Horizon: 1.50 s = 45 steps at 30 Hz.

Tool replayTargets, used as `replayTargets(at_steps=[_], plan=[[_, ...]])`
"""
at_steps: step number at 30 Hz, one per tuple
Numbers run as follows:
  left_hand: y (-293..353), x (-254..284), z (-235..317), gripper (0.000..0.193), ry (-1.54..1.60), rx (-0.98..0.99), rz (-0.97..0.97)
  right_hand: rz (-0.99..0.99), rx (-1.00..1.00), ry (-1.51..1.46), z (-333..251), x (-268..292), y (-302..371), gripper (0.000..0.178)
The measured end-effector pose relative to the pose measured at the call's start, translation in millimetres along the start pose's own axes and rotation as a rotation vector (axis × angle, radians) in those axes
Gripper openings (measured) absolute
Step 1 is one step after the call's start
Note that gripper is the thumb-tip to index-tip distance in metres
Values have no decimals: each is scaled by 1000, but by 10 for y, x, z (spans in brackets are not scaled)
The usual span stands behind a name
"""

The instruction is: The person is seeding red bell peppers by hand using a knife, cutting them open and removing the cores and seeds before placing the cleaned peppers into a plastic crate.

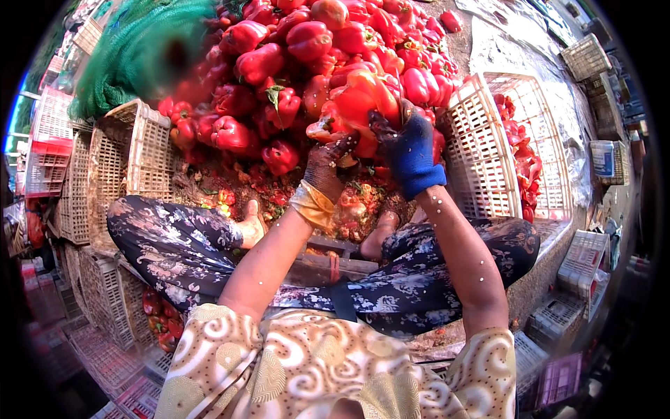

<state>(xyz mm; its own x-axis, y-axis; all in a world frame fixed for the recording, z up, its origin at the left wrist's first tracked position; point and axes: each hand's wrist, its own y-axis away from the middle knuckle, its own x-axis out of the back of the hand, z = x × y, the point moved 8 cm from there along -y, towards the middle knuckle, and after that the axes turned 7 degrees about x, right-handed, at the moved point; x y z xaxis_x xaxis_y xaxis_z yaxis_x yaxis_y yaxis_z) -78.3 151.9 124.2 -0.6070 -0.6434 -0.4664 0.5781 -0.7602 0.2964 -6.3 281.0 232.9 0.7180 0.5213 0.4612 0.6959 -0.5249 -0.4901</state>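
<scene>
A broken-open red bell pepper point(359, 105), its paler orange-red inner wall showing, is held up between my hands in front of a big heap of whole red peppers point(307, 42). My left hand point(326, 164), dark and soiled with a yellowish cuff at the wrist, is closed on the pepper's lower left edge. My right hand point(412, 150), in a blue glove with dark fingertips, grips its right side between thumb and fingers. Pale seeds dot both hands and forearms. Whether a small tool is inside either hand cannot be made out.
To the right, a tilted white plastic crate point(481, 146) holds red pepper pieces point(523, 160). A stained crate point(150, 150) stands at left, below green netting point(139, 52). Seeds and pepper scraps point(272, 192) cover the ground before my bare feet. More crates point(105, 293) stand at left.
</scene>
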Motion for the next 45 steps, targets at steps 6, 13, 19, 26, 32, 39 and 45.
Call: replayTargets(at_steps=[6,13,19,26,32,39,45], plan=[[75,242,518,31,-267,-164,64,-191,-566,-388,193,-30,154,30],[140,1218,1131,46,-1362,-100,537,-3,-598,-418,235,411,147,25],[140,533,620,33,-375,-10,190,-163,-685,-734,116,44,266,33],[146,-64,455,34,-131,0,120,-191,-719,-800,191,-209,427,41],[27,-134,363,27,-486,-85,78,-174,-716,-970,187,-265,510,37],[155,-148,752,56,-1058,-322,168,-149,-654,-909,358,-256,525,29],[142,-313,1034,64,-1222,-252,-11,-214,-660,-695,271,-248,473,32]])
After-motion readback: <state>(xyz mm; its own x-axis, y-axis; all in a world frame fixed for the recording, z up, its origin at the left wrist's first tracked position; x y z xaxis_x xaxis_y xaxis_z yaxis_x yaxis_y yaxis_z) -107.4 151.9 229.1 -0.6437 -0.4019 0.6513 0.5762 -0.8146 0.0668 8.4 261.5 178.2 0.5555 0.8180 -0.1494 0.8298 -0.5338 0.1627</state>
